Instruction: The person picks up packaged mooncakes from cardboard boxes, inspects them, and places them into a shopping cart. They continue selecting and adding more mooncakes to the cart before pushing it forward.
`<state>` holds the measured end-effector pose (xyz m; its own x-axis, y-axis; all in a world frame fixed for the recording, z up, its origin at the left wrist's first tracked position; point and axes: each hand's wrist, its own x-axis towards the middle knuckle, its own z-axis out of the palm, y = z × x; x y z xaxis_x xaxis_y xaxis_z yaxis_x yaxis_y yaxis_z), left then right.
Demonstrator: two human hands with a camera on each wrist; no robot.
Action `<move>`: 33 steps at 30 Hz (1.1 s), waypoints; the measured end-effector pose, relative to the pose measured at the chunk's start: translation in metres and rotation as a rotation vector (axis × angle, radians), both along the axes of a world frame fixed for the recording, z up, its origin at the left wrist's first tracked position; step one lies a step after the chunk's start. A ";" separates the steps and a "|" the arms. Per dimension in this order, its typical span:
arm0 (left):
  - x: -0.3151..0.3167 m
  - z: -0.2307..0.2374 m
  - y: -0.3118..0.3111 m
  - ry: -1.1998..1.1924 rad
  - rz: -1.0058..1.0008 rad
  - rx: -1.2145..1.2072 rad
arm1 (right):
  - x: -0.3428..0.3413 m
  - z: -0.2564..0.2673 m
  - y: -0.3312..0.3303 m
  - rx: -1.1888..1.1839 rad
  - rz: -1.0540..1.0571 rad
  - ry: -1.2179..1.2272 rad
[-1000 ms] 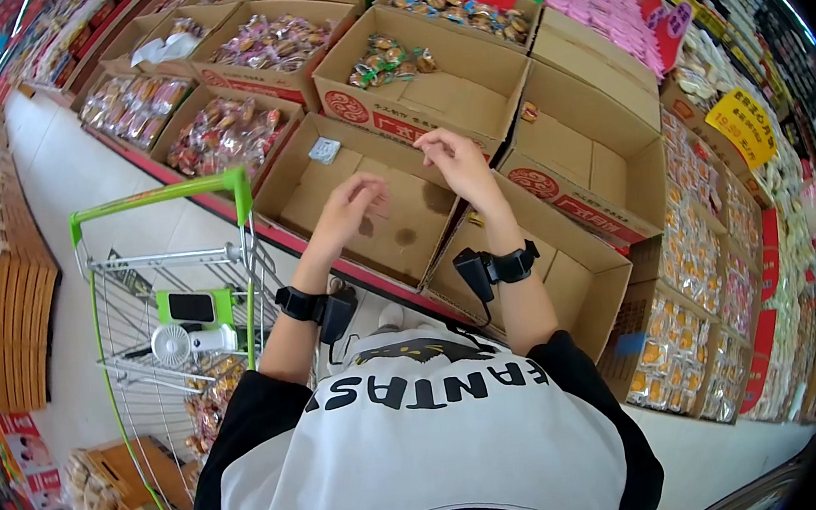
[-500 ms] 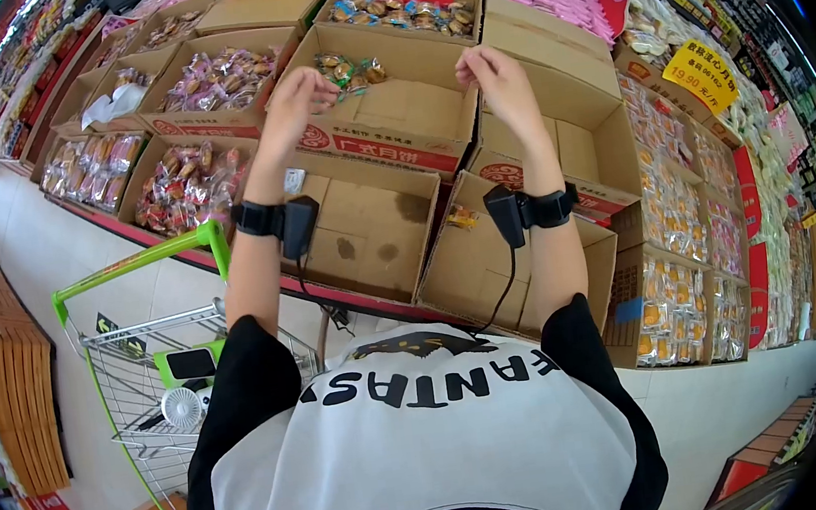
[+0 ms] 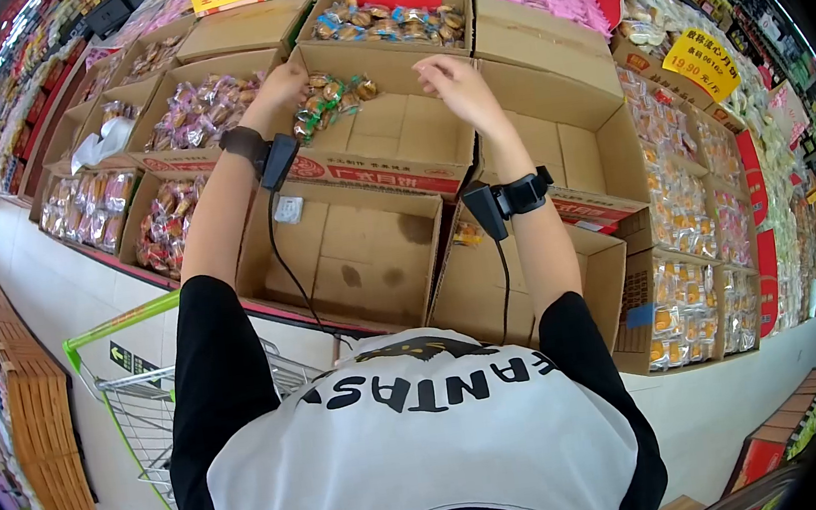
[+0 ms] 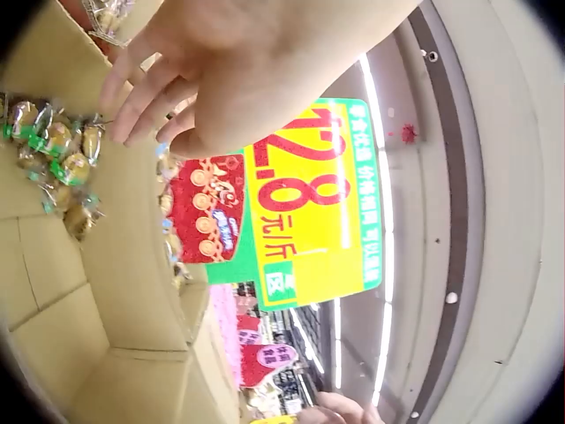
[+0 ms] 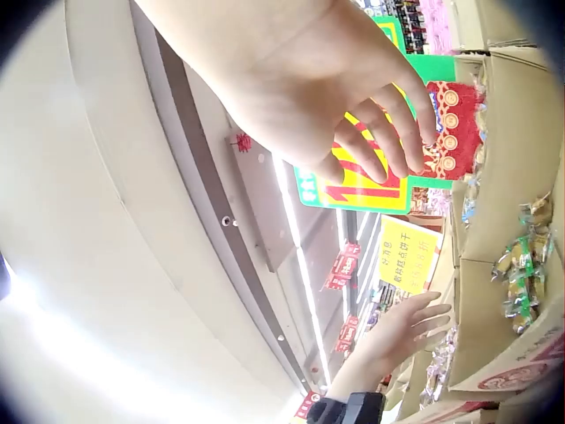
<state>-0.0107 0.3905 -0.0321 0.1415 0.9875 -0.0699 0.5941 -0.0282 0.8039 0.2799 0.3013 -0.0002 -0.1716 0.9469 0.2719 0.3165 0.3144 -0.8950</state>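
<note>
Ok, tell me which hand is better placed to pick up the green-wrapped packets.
Probably the left hand: it's close to the green-wrapped packets, at their end of the box, while the right hand is nearer the other end. Both look empty.

The left arm (image 3: 218, 221) and the right arm (image 3: 543, 245) reached forward, both slanting inward from the elbows. The left hand (image 3: 283, 86) and the right hand (image 3: 462, 90) hung raised, well apart from each other. The left hand's fingers (image 4: 150, 102) were slightly bent and parted; the right hand's fingers (image 5: 403, 132) curved loosely, also with gaps between them.
</note>
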 end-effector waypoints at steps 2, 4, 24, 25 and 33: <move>-0.007 -0.017 0.012 0.040 0.010 -0.065 | -0.001 -0.016 0.009 0.005 -0.019 -0.011; -0.021 -0.043 0.030 0.078 0.017 -0.131 | -0.002 -0.024 0.013 -0.058 -0.029 -0.046; -0.008 -0.108 0.055 0.947 -0.478 -0.892 | -0.005 -0.065 0.004 -0.244 0.003 -0.104; -0.014 -0.116 0.060 0.950 -0.529 -0.828 | -0.005 -0.065 0.003 -0.252 0.008 -0.110; -0.047 -0.182 0.093 0.942 -0.526 -0.803 | -0.006 -0.071 0.002 -0.260 0.051 -0.097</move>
